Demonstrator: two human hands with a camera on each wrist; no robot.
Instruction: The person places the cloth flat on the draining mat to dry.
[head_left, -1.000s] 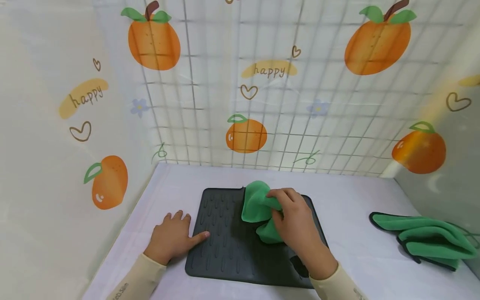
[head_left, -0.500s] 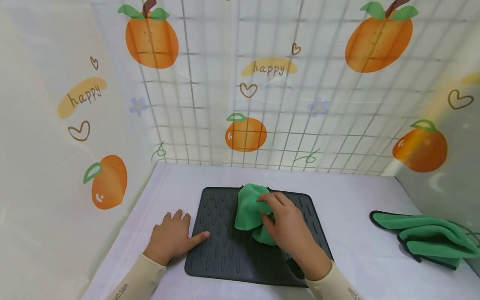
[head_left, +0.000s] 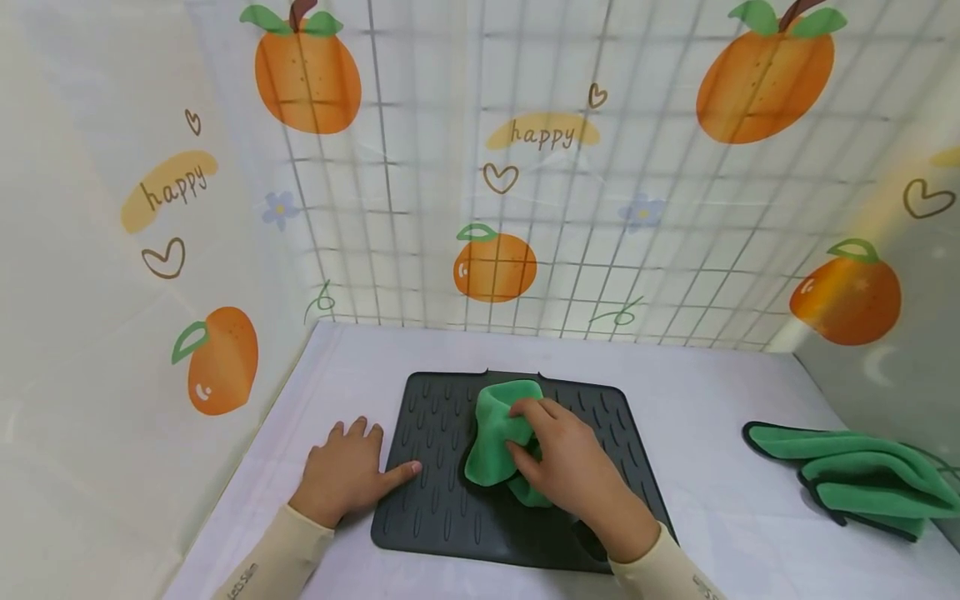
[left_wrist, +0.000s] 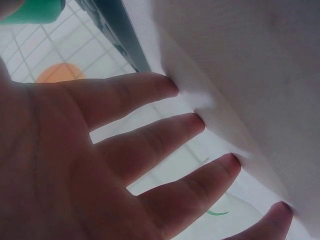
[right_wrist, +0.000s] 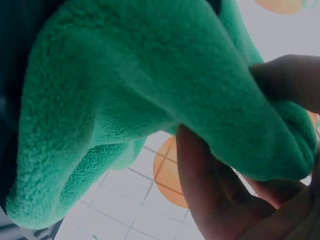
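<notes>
A bunched green cloth with dark edging sits over the middle of a dark grey ridged mat. My right hand pinches the cloth between thumb and fingers from its right side. In the right wrist view the fuzzy green cloth fills most of the picture, its folds passing between my thumb and fingers. Spread flat at the mat's left edge is my left hand, its thumb lying over the mat. The left wrist view shows straight fingers with their tips on the white surface.
A second green cloth with dark trim lies folded at the right of the white table. Behind stands a wire grid covered by a sheet printed with oranges. A pale side wall bounds the left.
My right hand has drawn the cloth a little to the left and toward me across the mat. The left hand stays in place.
</notes>
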